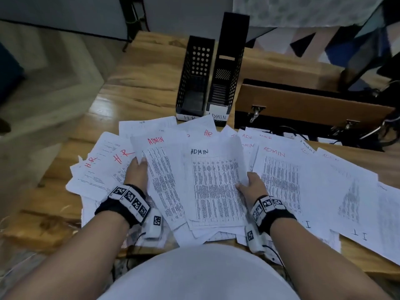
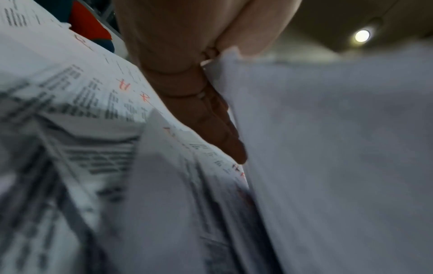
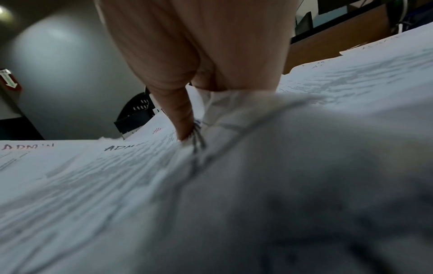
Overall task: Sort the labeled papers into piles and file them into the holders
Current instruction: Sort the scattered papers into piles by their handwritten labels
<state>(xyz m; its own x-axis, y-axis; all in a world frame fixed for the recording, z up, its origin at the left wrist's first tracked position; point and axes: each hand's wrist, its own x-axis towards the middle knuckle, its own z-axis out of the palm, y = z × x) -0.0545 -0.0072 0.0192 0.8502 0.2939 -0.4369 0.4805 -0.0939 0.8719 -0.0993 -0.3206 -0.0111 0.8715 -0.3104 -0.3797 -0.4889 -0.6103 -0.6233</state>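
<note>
Papers [image 1: 279, 176], white and printed, lie fanned loose across the desk [image 1: 142, 83], each headed by hand: HR sheets [image 1: 104, 167] to the left, ADMIN sheets in the middle and right, a few marked IT at the near right edge. Sorting is not yet done; no tidy pile shows.

Left hand [image 1: 137, 173]: thumb on top, fingers under the left edge of a red-headed ADMIN sheet [image 1: 161, 169], pinching it. Right hand [image 1: 252, 186]: thumb on top, fingers beneath the right edge of a black-headed ADMIN sheet [image 1: 214, 185], pinching it with what looks like several sheets below. Both sheets sit raised above the spread.

Holders: two black perforated ones stand at the far side, just behind the papers, labelled HR [image 1: 194, 74] and ADMIN [image 1: 226, 68]. Both look free of paper, as far as their insides show. No IT holder is in view.

Risks, as judgement:
- Stray HR or IT sheet caught in the lifted bundle, since layers overlap.
- Loose sheets dragged off the near desk edge, several overhanging already.
- Thin paper creasing under the thumbs.
</note>
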